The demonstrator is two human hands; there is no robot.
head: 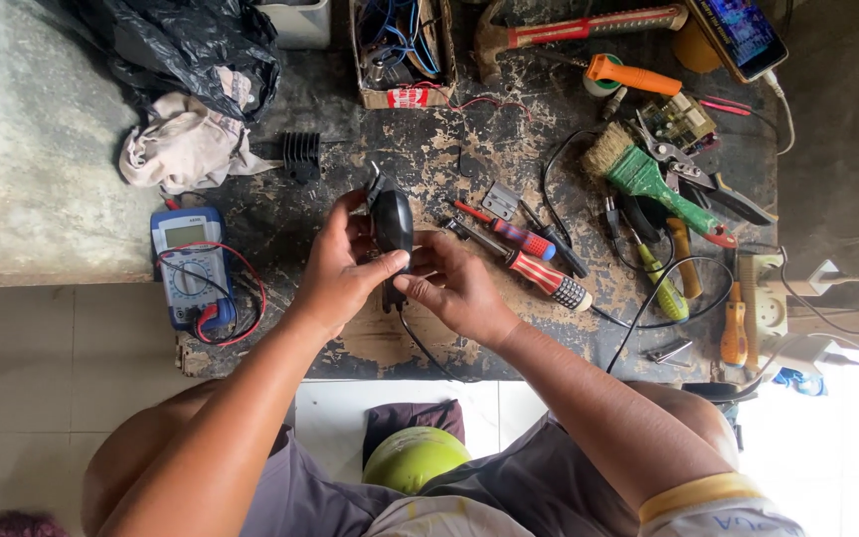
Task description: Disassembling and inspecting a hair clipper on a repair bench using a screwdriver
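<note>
Both my hands hold a black oval plastic device (391, 221) with a black cable trailing from its near end, over a worn, paint-chipped low table (420, 149). My left hand (335, 268) wraps its left side, thumb pressed across the casing. My right hand (454, 283) grips the lower right side with its fingertips. Just right of my hands lie two red-handled screwdrivers (534, 268).
A blue multimeter (189, 264) with red and black leads sits at the left. A green brush (648, 179), pliers, hammer (569, 28), orange-handled tools, a phone (738, 35), cardboard box of wires (400, 45), rag and black bag crowd the table's back and right.
</note>
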